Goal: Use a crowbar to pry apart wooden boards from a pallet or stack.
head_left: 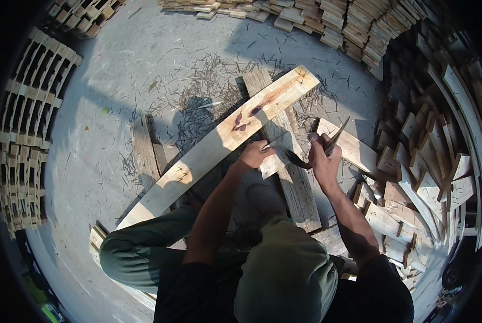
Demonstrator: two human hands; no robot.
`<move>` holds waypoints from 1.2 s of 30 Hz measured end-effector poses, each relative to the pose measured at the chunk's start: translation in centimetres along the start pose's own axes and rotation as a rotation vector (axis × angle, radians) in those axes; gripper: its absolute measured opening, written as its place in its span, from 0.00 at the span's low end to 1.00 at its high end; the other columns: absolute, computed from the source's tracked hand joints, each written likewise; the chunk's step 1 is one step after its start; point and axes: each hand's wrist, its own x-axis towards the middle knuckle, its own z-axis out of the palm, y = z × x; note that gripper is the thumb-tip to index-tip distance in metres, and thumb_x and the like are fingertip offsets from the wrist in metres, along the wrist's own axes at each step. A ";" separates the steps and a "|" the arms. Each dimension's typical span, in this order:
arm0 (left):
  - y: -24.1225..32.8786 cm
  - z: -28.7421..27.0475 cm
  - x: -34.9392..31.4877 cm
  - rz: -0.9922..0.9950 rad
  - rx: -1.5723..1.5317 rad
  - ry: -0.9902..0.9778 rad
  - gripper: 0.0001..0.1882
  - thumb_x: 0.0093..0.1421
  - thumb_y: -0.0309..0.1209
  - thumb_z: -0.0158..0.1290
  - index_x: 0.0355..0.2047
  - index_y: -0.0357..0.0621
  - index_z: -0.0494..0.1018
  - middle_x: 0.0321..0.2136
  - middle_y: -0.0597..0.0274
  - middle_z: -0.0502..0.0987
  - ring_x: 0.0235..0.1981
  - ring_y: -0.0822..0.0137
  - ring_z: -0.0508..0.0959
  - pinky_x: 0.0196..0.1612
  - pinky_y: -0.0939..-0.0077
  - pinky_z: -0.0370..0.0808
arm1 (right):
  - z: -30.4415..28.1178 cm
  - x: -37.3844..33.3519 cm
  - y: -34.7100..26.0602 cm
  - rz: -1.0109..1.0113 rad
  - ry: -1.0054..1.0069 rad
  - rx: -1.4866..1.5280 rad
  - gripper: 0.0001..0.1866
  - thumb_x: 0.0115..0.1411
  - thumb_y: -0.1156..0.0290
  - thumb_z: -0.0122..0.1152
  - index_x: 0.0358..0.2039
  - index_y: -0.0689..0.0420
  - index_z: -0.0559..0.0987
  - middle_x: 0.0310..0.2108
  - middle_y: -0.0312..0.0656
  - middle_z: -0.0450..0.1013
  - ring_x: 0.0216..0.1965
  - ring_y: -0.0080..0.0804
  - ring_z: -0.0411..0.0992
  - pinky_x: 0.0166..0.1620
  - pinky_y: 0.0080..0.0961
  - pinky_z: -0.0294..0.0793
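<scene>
My left hand is closed in a pinch above a short pale board. A thin straight thing pokes out from its fingertips, too small to name for certain. In my right hand is a hand tool with a dark curved metal end and a slim shaft rising past my thumb; its exact kind is unclear. Just beyond my left hand lies a long pale plank with dark knots and a few nails at both ends. It rests slantwise across weathered timbers.
Loose nails litter the concrete floor. Stacked pallets stand at the left, and piled boards at the far right. A heap of planks lies near my right arm. Another board sits beyond my right hand.
</scene>
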 end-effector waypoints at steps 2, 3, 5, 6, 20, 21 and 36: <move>-5.0 0.1 -0.7 0.224 0.062 0.192 0.33 0.57 0.52 0.57 0.44 0.28 0.73 0.34 0.39 0.77 0.38 0.55 0.78 0.43 0.65 0.72 | 1.2 3.2 -0.8 0.326 0.063 0.277 0.23 0.66 0.60 0.54 0.14 0.50 0.61 0.08 0.28 0.53 0.08 0.17 0.51 0.13 0.22 0.49; -5.0 0.5 -0.3 0.233 0.050 0.182 0.33 0.57 0.52 0.57 0.44 0.28 0.73 0.34 0.39 0.77 0.38 0.55 0.78 0.43 0.65 0.72 | 0.6 4.5 -0.2 0.360 0.077 0.349 0.24 0.65 0.59 0.54 0.14 0.49 0.59 0.08 0.27 0.53 0.08 0.17 0.50 0.12 0.21 0.47; -4.6 0.6 -0.1 0.169 0.057 0.134 0.35 0.56 0.53 0.57 0.45 0.27 0.72 0.35 0.39 0.77 0.38 0.54 0.78 0.43 0.66 0.71 | 0.3 6.3 1.3 0.373 0.084 0.276 0.24 0.65 0.58 0.54 0.14 0.48 0.59 0.08 0.27 0.52 0.07 0.17 0.50 0.12 0.22 0.47; -4.2 0.6 -0.2 0.164 0.053 0.133 0.35 0.56 0.53 0.57 0.45 0.27 0.72 0.35 0.39 0.77 0.38 0.54 0.78 0.43 0.66 0.71 | 0.3 6.8 2.0 0.394 0.083 0.215 0.25 0.64 0.57 0.55 0.14 0.47 0.58 0.07 0.27 0.52 0.07 0.17 0.49 0.11 0.22 0.46; -0.3 -1.0 -0.6 0.140 0.121 0.001 0.34 0.56 0.58 0.54 0.41 0.33 0.74 0.35 0.41 0.77 0.41 0.45 0.77 0.45 0.58 0.70 | 3.4 13.0 2.2 0.388 -0.095 0.007 0.22 0.62 0.55 0.59 0.15 0.51 0.66 0.08 0.28 0.57 0.08 0.16 0.54 0.12 0.22 0.50; -0.1 -1.2 -0.6 0.153 0.110 -0.005 0.33 0.56 0.58 0.54 0.38 0.34 0.75 0.32 0.42 0.77 0.38 0.46 0.77 0.42 0.58 0.70 | 3.8 13.2 1.8 0.411 -0.161 -0.015 0.24 0.61 0.53 0.59 0.15 0.52 0.67 0.08 0.27 0.58 0.09 0.16 0.55 0.14 0.22 0.50; -0.6 -1.5 0.2 0.108 -0.044 -0.120 0.29 0.57 0.53 0.55 0.35 0.33 0.74 0.19 0.56 0.72 0.24 0.70 0.74 0.29 0.72 0.69 | 0.6 2.3 1.2 -0.573 -0.729 -0.156 0.19 0.47 0.74 0.69 0.14 0.59 0.64 0.11 0.40 0.58 0.13 0.39 0.60 0.18 0.34 0.58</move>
